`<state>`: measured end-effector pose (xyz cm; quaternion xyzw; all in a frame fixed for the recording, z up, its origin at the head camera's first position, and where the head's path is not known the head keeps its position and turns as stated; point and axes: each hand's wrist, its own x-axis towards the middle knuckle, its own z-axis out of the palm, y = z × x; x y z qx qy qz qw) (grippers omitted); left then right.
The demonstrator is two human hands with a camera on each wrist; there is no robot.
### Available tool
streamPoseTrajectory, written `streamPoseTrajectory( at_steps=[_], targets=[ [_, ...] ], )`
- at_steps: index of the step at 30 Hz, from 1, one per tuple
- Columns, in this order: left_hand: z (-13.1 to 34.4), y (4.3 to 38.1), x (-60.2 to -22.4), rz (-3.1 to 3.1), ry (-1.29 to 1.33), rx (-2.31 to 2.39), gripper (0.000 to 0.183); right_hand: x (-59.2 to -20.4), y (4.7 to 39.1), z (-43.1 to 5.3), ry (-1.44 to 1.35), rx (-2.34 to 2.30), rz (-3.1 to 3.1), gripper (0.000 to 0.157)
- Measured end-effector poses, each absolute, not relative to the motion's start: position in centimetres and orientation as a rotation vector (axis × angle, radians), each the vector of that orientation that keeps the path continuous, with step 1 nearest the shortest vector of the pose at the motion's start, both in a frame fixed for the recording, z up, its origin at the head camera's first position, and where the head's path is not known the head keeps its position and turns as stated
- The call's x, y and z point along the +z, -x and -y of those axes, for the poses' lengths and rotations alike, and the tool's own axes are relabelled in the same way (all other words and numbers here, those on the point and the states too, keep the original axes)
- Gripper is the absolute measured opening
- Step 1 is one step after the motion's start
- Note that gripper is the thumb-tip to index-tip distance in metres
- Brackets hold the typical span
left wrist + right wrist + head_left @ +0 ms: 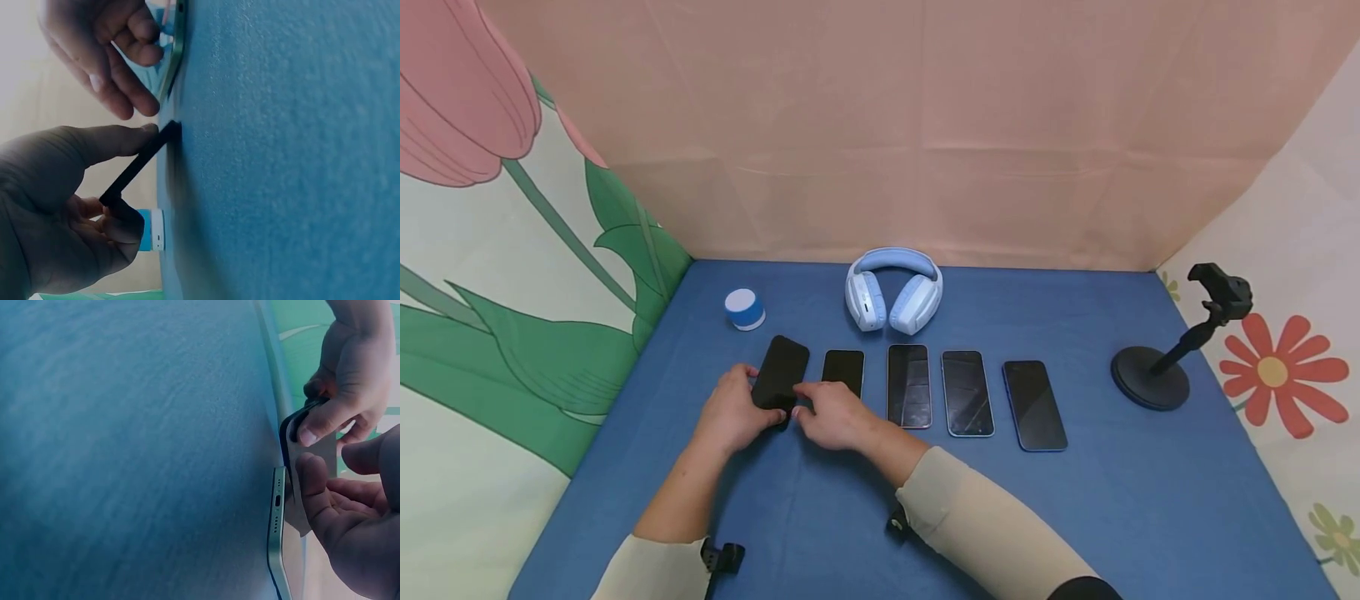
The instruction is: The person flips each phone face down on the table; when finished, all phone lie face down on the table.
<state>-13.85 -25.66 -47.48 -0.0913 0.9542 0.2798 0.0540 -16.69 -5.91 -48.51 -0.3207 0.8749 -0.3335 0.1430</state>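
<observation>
My left hand (735, 414) grips a black phone (781, 372) by its edges, thumb at the near end. In the left wrist view the phone (139, 165) is tilted, one edge near or on the cloth. My right hand (837, 416) is close to the phone's lower right corner with loosely bent fingers. From the right wrist view, its index finger (310, 472) overlaps the phone's face; I cannot tell whether it touches. A second phone (843, 367) lies flat just beyond the right hand, partly covered by it.
Right of the hands lie a dark phone (909, 387), another phone (967, 392) and a slanted phone (1035, 406). Behind them are blue headphones (895, 287). A blue-and-white round container (744, 308) stands at the back left, and a black stand (1152, 377) at the right of the blue tabletop (1075, 517).
</observation>
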Motion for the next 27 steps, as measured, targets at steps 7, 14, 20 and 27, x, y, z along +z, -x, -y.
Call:
streamPoseTrajectory(
  at_steps=[7, 14, 20, 27],
  targets=[
    [25.3, 13.4, -47.1, -2.961, 0.184, 0.869, 0.074, -48.5, 17.0, 5.9, 0.913, -0.992, -2.507, 0.041],
    [24.8, 13.2, -47.0, -3.007, 0.127, 0.888, 0.068, -48.2, 17.2, 5.8, 0.888, -1.06, -2.475, 0.042],
    [23.9, 13.1, -46.9, -3.019, 0.071, 0.88, 0.06, -48.2, 17.4, 5.8, 0.89, -1.064, -2.479, 0.041],
    [23.4, 13.0, -47.0, -3.018, 0.032, 0.898, 0.057, -48.2, 17.4, 5.5, 0.84, -1.115, -2.431, 0.041]
  ],
)
